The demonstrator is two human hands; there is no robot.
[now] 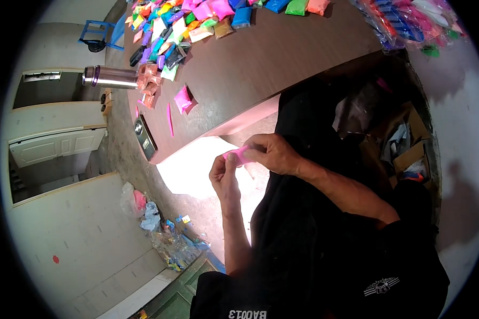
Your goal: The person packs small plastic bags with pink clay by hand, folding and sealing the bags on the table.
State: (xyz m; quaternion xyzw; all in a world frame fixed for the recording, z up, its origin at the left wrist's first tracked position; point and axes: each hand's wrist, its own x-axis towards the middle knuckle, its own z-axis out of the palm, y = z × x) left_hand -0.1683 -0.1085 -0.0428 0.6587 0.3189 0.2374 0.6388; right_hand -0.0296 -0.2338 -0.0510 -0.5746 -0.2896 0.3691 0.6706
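Observation:
My left hand [226,178] is closed, thumb and fingers pinching one end of a small piece of soft pink clay [238,155]. The other end is gripped by my right hand [277,153], its fingers curled over and partly hiding it. Both hands are held over my lap, just off the table's edge. On the brown table [282,48] nearest to them lie a pink packet [183,99] and a thin pink strip [170,119]. A dark phone-like object [145,138] rests at the table's corner.
Many colourful small packets [191,26] are heaped at the table's far left, beside a metal flask [112,77] lying on its side. More packets in clear plastic [410,24] are at the upper right. An open cardboard box [412,154] stands right of my legs. Plastic litter [175,244] covers the floor lower left.

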